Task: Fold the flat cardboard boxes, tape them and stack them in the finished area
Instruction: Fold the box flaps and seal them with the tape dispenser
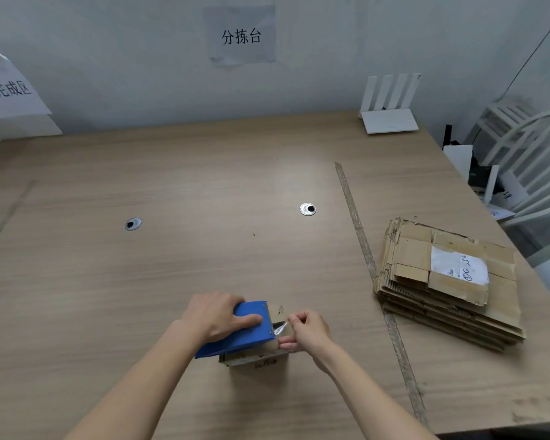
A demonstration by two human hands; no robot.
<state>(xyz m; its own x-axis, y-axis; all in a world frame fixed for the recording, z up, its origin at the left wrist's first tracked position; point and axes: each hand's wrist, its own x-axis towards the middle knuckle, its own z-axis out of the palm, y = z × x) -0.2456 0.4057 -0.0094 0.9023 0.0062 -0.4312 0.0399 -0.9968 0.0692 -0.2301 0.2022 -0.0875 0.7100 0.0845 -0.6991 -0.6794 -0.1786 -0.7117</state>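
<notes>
A blue tape dispenser (238, 328) is gripped by the left hand (215, 315) atop a small box (256, 355) at the table's (172, 265) near edge. Clear tape (281, 328) is pinched by the right hand's (308, 331) fingers (294, 319). Flat boxes (448, 284) are stacked far right.

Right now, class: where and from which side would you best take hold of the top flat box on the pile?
Probably by its near left edge, coming from the left, over the bare table. The flat box lies level on the pile, so only its edges offer a pinch; the white label marks its flat middle. The right side hugs the table's edge.
</notes>
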